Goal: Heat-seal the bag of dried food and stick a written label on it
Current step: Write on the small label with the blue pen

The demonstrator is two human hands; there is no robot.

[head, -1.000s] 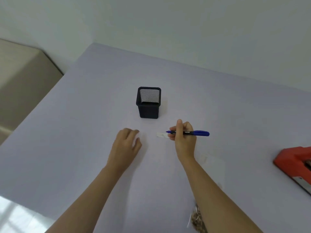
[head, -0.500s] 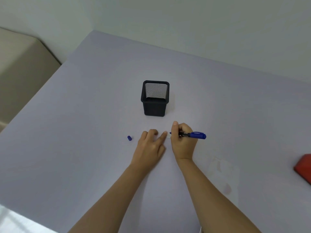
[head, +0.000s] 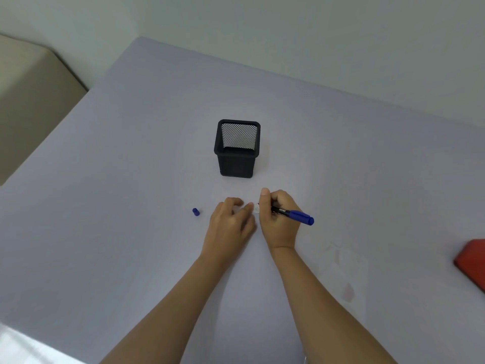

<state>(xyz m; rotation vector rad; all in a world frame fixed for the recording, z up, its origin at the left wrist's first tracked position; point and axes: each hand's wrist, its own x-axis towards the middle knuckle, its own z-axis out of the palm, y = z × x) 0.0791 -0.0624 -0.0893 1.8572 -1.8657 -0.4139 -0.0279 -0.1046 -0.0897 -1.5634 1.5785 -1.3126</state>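
My right hand [head: 279,216] grips a blue marker pen [head: 295,214] with its tip down at a small white label [head: 256,209] lying on the table. My left hand [head: 231,224] lies beside it, its fingertips pressing on the label's left part, which they mostly hide. The pen's blue cap [head: 195,212] lies on the table left of my left hand. A clear plastic bag [head: 341,269] lies flat to the right of my right forearm; its contents are out of view.
A black mesh pen holder [head: 237,149] stands just beyond my hands. The red corner of a heat sealer [head: 471,264] shows at the right edge. The lavender table [head: 118,206] ends at the left, with a beige surface [head: 31,101] beyond.
My left hand moved right from the cap's spot to the label and now presses it. My right hand brought the pen tip down onto the label. The view shifted left.
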